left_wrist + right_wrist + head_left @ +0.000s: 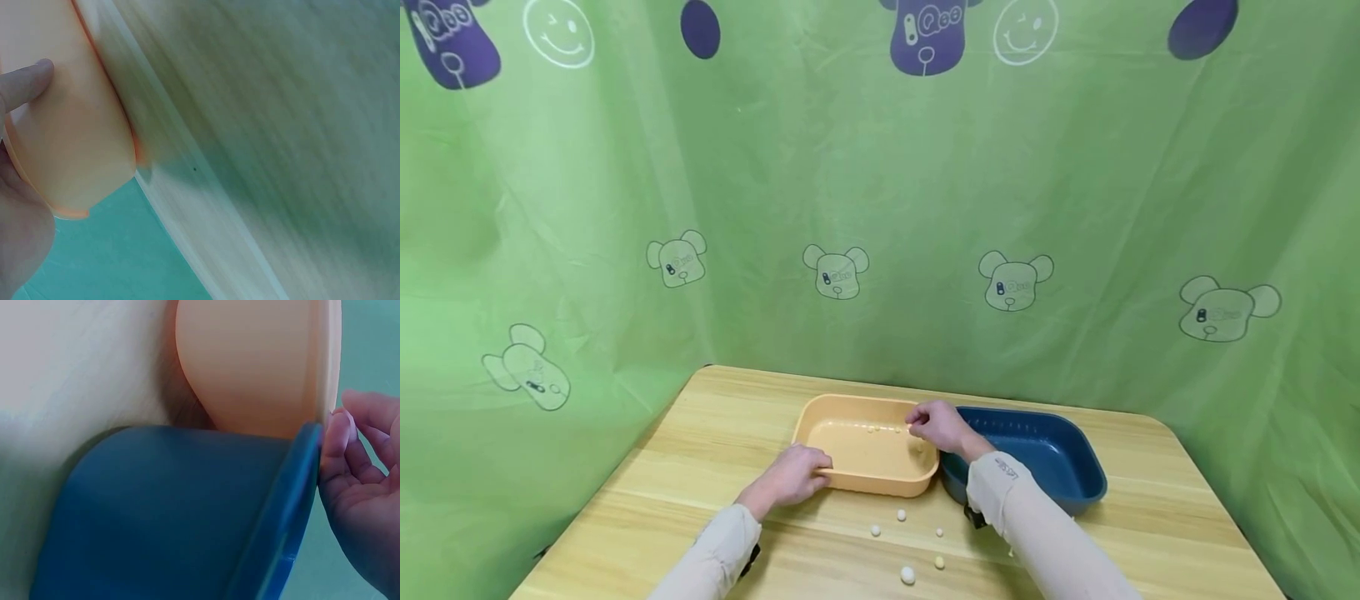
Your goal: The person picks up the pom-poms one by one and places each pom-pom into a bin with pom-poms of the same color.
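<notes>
My left hand (792, 475) grips the near-left rim of a light orange plastic basin (880, 483). In the left wrist view its thumb (28, 84) lies along the basin's outer wall. Over the right part of this basin is my right hand (942, 425), thumb and fingertips drawn close together. Whether a small thing sits between them is hidden. A few tiny pale balls (877, 428) lie inside the basin towards the back. In the right wrist view, the right hand (365, 453) is beside the rims where the orange basin (250, 362) and the dark blue basin (162, 506) meet.
The blue basin (1093, 483) stands right of the orange one, partly behind my right forearm. Several small white and yellowish balls, among them a larger white ball (907, 575), lie on the wooden table (730, 408) in front. A green patterned curtain (917, 183) surrounds the table.
</notes>
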The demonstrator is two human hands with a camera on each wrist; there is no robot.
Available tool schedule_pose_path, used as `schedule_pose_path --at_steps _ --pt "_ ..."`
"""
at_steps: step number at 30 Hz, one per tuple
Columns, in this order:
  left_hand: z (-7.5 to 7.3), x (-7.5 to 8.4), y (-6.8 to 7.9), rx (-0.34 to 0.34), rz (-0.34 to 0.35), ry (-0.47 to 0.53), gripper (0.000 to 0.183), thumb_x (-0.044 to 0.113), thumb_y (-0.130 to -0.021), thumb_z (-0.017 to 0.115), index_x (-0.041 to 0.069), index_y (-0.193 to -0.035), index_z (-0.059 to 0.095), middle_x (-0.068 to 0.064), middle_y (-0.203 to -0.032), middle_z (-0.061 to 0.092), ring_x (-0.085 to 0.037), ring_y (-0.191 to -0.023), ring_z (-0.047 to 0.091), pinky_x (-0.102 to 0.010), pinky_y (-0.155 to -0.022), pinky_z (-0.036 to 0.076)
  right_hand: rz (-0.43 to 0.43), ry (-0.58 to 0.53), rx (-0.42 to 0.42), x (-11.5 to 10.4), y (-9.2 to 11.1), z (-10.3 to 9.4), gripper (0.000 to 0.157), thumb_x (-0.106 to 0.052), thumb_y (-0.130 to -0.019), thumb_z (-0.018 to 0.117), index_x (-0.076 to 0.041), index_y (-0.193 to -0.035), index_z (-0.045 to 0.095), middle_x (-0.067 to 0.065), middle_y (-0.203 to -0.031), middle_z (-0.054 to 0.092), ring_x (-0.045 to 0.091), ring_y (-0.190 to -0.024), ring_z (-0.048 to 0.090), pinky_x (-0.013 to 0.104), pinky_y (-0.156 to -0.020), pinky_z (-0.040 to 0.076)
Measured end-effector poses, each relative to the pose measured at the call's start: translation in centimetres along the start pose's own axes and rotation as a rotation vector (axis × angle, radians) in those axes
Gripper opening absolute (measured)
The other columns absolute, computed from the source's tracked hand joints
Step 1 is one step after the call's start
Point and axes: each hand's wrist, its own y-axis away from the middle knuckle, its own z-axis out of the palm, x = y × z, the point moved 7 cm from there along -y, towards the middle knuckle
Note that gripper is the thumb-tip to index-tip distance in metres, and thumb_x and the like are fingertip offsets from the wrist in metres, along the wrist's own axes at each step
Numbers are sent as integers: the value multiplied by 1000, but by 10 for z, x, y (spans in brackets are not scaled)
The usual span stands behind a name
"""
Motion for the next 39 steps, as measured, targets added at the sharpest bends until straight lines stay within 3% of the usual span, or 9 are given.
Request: schedule_pose_path --at_steps 19,25,30,39 --pt "3 4 -2 -9 1 4 28 18 -82 71 22 -67 48 16 -66 50 -2 -60 42 -27 -64 38 36 -1 25 4 5 -5 13 -2 -84 66 3 -96 69 2 -77 61 14 -70 56 29 -64 50" --pt "-1 4 0 33 26 10 29 17 -81 72 21 -67 47 16 -64 48 -3 -59 41 -26 -61 36 -3 18 17 -5 11 -6 12 -5 -84 68 2 -93 70 2 -78 63 14 -70 57 29 -64 51" --pt "-6 8 3 80 70 17 27 14 -79 72 19 -68 48 15 -64 48 -2 -58 40 -26 -59 34 -42 39 -1 -16 26 -12 8 -8 -86 66 -3 -92 71 -1 -79 63 12 -72 57 28 -65 50" --pt "0 4 0 -27 -32 27 22 16 -83 71 20 -69 53 15 -68 54 -3 -61 45 -27 -65 38 -139 59 -40 -28 72 -26 5 -10 -87 66 -9 -89 70 -5 -78 61 10 -72 56 25 -65 48"
